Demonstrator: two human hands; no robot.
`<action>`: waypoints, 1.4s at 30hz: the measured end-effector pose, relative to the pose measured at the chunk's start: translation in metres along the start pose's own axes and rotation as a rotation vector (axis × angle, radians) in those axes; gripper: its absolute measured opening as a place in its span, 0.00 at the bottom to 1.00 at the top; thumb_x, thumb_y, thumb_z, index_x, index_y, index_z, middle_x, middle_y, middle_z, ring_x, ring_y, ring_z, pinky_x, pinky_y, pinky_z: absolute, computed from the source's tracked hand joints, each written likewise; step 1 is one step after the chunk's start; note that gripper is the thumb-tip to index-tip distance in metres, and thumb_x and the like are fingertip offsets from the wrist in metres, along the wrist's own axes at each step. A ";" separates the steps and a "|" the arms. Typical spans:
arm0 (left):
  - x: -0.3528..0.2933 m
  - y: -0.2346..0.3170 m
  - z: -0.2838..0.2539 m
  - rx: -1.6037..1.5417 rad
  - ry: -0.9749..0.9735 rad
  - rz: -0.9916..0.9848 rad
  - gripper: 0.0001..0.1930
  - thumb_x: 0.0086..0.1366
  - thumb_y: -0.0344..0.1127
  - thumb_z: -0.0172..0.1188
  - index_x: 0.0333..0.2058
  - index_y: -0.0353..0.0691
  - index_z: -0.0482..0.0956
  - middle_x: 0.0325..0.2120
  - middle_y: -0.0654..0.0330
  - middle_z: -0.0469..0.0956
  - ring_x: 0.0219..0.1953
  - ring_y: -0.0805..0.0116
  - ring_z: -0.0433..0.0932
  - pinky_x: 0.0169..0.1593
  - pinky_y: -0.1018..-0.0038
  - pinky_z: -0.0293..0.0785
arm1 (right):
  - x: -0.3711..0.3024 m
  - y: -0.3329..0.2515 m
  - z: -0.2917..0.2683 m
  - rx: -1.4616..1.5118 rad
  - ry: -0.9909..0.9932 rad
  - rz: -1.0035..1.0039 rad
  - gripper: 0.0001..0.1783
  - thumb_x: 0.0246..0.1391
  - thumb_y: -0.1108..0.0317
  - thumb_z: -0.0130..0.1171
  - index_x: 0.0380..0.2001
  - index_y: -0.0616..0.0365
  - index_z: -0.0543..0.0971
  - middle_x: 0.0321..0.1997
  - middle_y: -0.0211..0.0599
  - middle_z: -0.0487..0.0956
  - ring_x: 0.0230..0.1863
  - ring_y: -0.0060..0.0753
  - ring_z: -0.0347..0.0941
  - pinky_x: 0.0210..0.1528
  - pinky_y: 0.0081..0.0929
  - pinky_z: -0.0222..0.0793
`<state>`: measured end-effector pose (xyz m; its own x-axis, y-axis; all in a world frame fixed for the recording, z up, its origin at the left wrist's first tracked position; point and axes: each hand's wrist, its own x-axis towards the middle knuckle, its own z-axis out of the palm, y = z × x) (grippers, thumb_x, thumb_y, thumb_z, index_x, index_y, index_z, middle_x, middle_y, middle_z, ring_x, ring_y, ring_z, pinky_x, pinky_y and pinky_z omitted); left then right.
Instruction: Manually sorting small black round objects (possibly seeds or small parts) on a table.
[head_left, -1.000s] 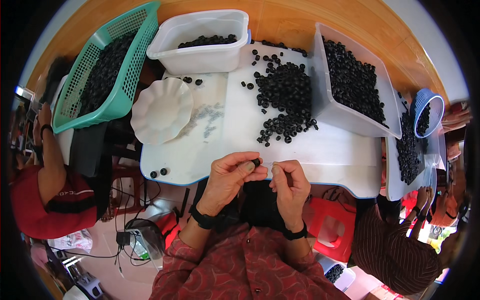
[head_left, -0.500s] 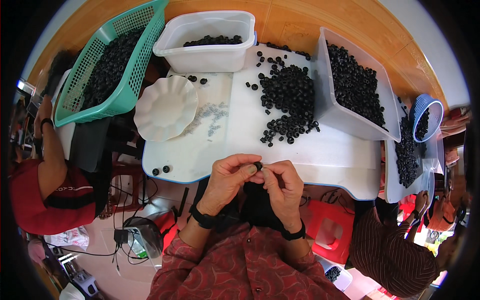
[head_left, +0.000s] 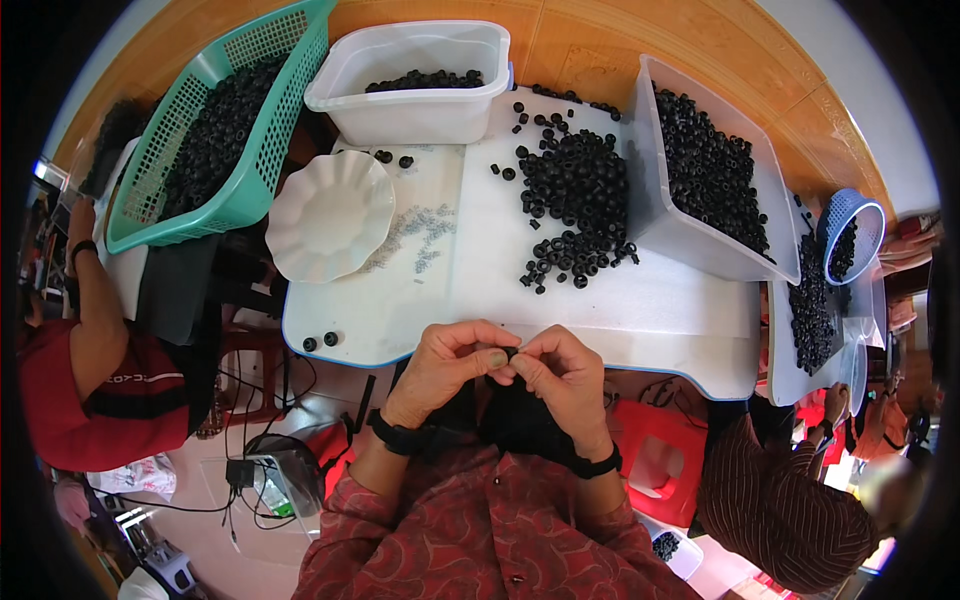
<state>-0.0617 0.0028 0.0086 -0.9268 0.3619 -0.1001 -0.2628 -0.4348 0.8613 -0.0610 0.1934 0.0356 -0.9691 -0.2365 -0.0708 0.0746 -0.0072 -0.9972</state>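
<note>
My left hand [head_left: 450, 372] and my right hand [head_left: 562, 380] meet in front of the table's near edge. Between their fingertips they pinch a small black round part [head_left: 511, 352], mostly covered by the fingers. Ahead of them on the white tabletop [head_left: 500, 300] lies a loose heap of similar black round parts [head_left: 575, 180], some showing a hole. Small clear pieces [head_left: 425, 230] are scattered to the left, beside a white scalloped plate [head_left: 330, 215]. Two black parts [head_left: 320, 341] sit near the front left corner.
A green basket [head_left: 262, 150], a white tub [head_left: 420, 120] and a translucent bin [head_left: 690, 235] hold more black parts. At the far right stands a blue basket [head_left: 850, 205]. Co-workers sit at left [head_left: 100, 400] and right [head_left: 780, 500]. A red stool [head_left: 655, 455] is behind my right arm.
Both hands have dropped slightly toward me, and the fingers have shifted around the black round part, covering more of it. The things on the table stay put.
</note>
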 end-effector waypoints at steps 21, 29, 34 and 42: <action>-0.003 -0.011 -0.004 -0.408 0.071 0.004 0.11 0.68 0.26 0.56 0.47 0.31 0.77 0.34 0.58 0.80 0.33 0.72 0.81 0.37 0.76 0.82 | 0.045 0.015 0.011 -0.648 0.376 -0.358 0.12 0.55 0.77 0.60 0.43 0.56 0.81 0.29 0.35 0.71 0.26 0.27 0.71 0.27 0.25 0.67; -0.004 -0.013 -0.006 -0.423 0.079 0.014 0.10 0.69 0.26 0.55 0.47 0.31 0.76 0.35 0.56 0.79 0.33 0.71 0.81 0.37 0.74 0.80 | 0.053 0.016 0.025 -1.048 0.385 -0.326 0.11 0.55 0.73 0.59 0.41 0.50 0.82 0.33 0.37 0.70 0.29 0.40 0.74 0.29 0.36 0.71; -0.003 -0.015 -0.008 -0.448 0.055 0.021 0.11 0.69 0.26 0.55 0.48 0.30 0.76 0.36 0.57 0.79 0.34 0.72 0.81 0.38 0.76 0.82 | 0.051 0.017 0.026 -1.035 0.397 -0.380 0.08 0.54 0.75 0.60 0.37 0.53 0.80 0.35 0.38 0.71 0.31 0.41 0.75 0.30 0.36 0.71; -0.003 -0.015 -0.007 -0.426 0.060 0.030 0.11 0.69 0.27 0.55 0.48 0.31 0.76 0.35 0.57 0.79 0.33 0.72 0.81 0.38 0.76 0.81 | 0.047 0.016 0.021 -1.036 0.315 -0.465 0.08 0.50 0.77 0.61 0.36 0.59 0.77 0.39 0.41 0.73 0.36 0.46 0.76 0.32 0.39 0.72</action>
<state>-0.0572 0.0021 -0.0077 -0.9464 0.3011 -0.1173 -0.3110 -0.7504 0.5833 -0.1006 0.1619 0.0163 -0.8789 -0.1681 0.4464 -0.3874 0.7975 -0.4624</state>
